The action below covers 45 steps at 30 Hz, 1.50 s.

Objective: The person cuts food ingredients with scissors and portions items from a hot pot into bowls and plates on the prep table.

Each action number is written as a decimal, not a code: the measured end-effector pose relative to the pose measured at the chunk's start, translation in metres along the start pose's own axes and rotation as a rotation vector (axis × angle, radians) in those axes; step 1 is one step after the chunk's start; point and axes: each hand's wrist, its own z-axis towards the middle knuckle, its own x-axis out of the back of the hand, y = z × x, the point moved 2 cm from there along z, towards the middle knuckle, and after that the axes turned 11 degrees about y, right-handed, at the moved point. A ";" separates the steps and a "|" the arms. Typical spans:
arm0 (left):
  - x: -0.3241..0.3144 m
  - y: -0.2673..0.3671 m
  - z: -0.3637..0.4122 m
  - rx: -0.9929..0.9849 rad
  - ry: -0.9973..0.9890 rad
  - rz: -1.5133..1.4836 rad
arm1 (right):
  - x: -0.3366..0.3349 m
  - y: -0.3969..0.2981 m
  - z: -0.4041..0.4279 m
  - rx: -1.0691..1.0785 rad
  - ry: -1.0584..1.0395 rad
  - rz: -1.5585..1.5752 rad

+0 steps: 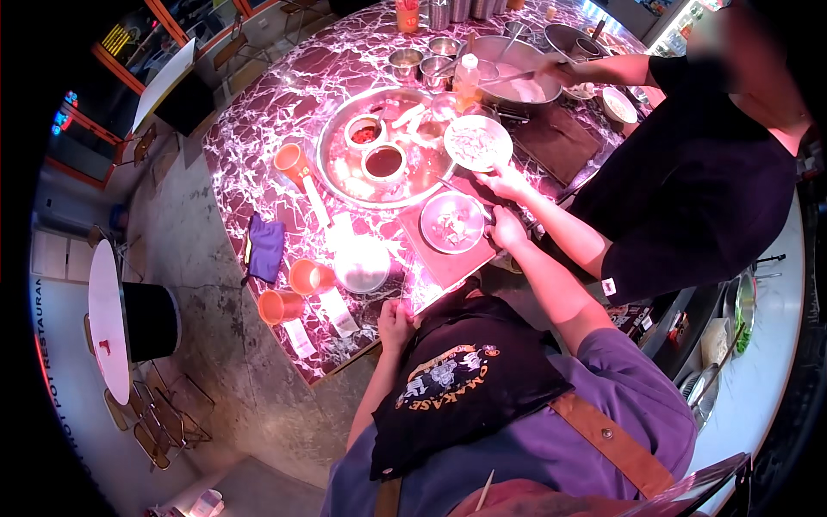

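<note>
My right hand (507, 227) is closed at the right side of a shallow round metal bowl (452, 221) with pieces of food in it. The bowl is over a dark red board (446, 265). My left hand (395, 320) is at the counter's front edge with curled fingers; whether it grips something is unclear. Just above the metal bowl, a co-worker's hand holds a white bowl (478, 142) of pale food. Left of it lies a wide round tray (329, 187) with two round pots, one of dark liquid (384, 161) and one with red pieces (365, 132).
Orange cups (280, 307) and paper slips (339, 313) stand near a round metal lid or dish (362, 263). A purple cloth (265, 249) lies by the left edge. Behind are a squeeze bottle (466, 81), metal cups (406, 63) and a large pan (517, 90). A co-worker stands close at right.
</note>
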 end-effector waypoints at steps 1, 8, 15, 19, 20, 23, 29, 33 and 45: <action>0.000 -0.001 0.000 -0.008 -0.004 -0.018 | 0.001 -0.001 -0.001 0.000 -0.003 0.000; -0.001 0.006 -0.001 -0.032 -0.001 -0.010 | 0.004 -0.002 -0.002 0.003 0.025 -0.054; 0.001 -0.003 0.000 -0.004 0.008 -0.044 | 0.005 -0.006 -0.003 -0.029 0.018 -0.072; 0.000 0.001 -0.001 0.001 -0.003 -0.057 | 0.002 -0.002 0.000 -0.029 0.024 -0.068; -0.001 0.002 -0.002 0.000 -0.002 -0.070 | 0.002 -0.002 -0.001 -0.035 0.019 -0.064; -0.001 0.004 -0.002 -0.007 -0.005 -0.082 | 0.002 -0.001 -0.001 -0.030 0.019 -0.072; 0.002 -0.011 -0.001 -0.021 0.005 -0.014 | 0.003 -0.005 -0.001 -0.025 0.005 -0.044; 0.001 -0.009 0.000 -0.038 0.002 0.006 | 0.001 -0.001 -0.001 -0.014 0.020 0.017; 0.001 -0.008 0.000 0.016 -0.018 -0.055 | -0.001 -0.001 0.000 0.009 0.053 0.048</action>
